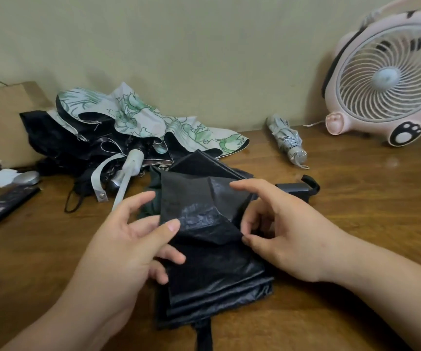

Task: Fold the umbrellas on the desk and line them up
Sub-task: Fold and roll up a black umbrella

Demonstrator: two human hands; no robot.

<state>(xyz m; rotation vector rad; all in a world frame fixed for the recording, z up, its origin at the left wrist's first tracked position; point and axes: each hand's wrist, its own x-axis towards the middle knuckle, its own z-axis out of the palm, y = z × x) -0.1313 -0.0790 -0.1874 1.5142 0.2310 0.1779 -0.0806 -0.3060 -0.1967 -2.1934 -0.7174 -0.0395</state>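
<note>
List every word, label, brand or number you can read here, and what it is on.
None can be read.
Dark flat box at the left edge: pale marks, too blurred to read.
Pink fan: a paw print only, no words.

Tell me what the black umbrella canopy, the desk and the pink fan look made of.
The black umbrella canopy looks like thin synthetic cloth, perhaps polyester: faint sheen, crisp folds. The desk seems varnished wood or veneer: brown grain, glossy reflections. The pink fan looks like smooth moulded plastic: rounded shell, thin grille ribs.
</note>
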